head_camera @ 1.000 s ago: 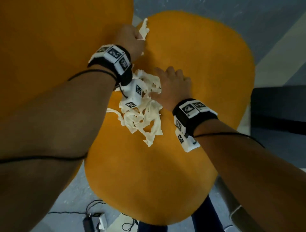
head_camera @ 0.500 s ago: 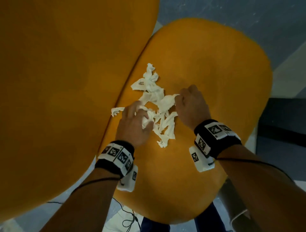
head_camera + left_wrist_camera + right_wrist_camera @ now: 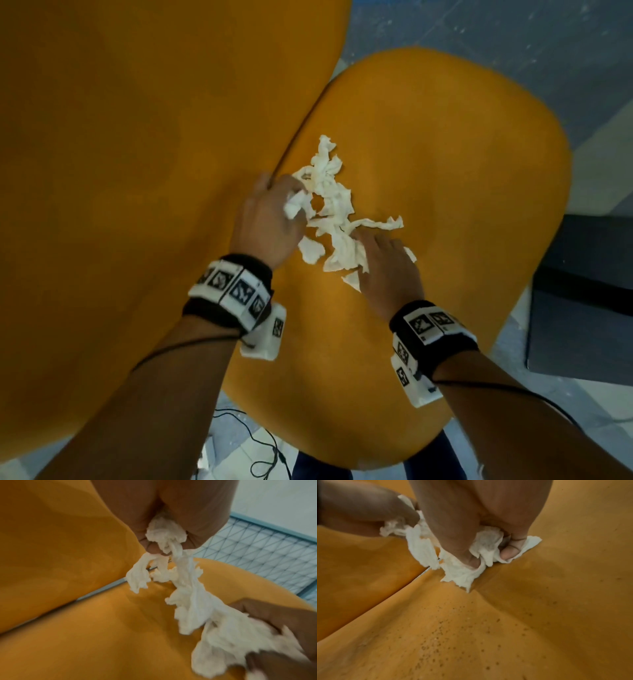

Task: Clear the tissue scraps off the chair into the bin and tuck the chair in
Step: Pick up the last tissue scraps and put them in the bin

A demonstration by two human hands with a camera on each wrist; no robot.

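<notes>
1. Both hands are bunching tissue scraps (image 3: 330,209) on the chair seat (image 3: 445,154): left hand (image 3: 269,219) fisted on a wad, right hand (image 3: 387,263) curled over more.
2. Left wrist view: strands dangle from the fist.
3. Right wrist view: fingers (image 3: 508,553) pinch tissue. Still gathering; next probably lift everything. No bin visible.

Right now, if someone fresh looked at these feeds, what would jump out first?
The white tissue scraps, a ragged pile mid-seat against the orange chair. The left hand grips a wad at the pile's left edge, near the backrest; the right hand pinches scraps at its near right side.
</notes>
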